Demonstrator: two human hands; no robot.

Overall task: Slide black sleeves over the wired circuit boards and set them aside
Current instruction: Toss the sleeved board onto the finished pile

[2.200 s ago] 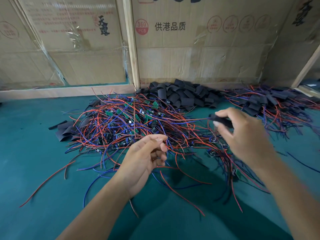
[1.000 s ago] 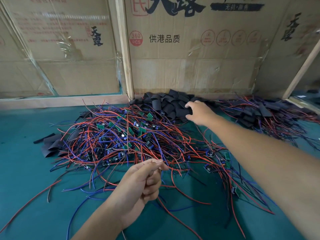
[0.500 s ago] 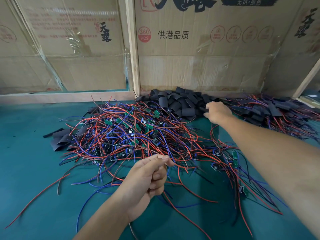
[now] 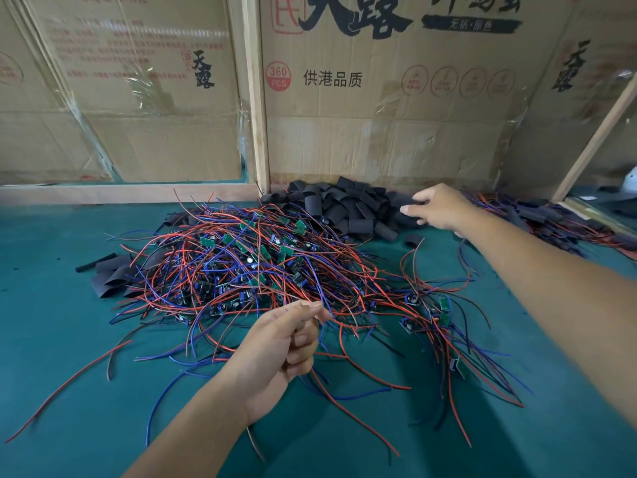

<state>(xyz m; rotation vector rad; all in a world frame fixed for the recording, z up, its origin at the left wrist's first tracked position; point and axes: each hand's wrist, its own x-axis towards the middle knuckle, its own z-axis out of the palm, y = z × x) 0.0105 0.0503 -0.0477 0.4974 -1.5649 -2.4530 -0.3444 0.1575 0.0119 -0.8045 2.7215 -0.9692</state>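
Green tabletop (image 4: pixel 69 339) is bounded at the far edge by a low wooden rail (image 4: pixel 120 194) and taped cardboard panels (image 4: pixel 379 132), with a wooden post (image 4: pixel 256 98) standing between two panels. A slanted wooden strip (image 4: pixel 599 139) closes the far right corner. Open felt at near left and along the near edge, crossed only by a few stray leads.

Wired circuit boards (image 4: pixel 248 267) sit in a big red/blue tangle at centre, small green boards mixed in; a thinner spill (image 4: pixel 441 315) runs off to the right and toward the near side. Black sleeves (image 4: pixel 344 208) are heaped at the far edge, right against the cardboard, touching the far side of the tangle. A few flat sleeves (image 4: pixel 110 274) lie at the tangle's left edge. Sleeved pile (image 4: pixel 551 219) is at far right, wires sticking out.

Left hand (image 4: pixel 279 353) is raised over the near edge of the tangle, forearm coming in from near left, palm turned right. Thumb and forefinger pinch a few wire leads (image 4: pixel 324 305), other fingers (image 4: pixel 303 339) curled in.

Right hand (image 4: pixel 437 208) is stretched out to the far side, arm crossing from near right, over the right end of the sleeve heap. Fingers look closed around one black sleeve (image 4: pixel 406 201), but motion blur makes the grip unclear.
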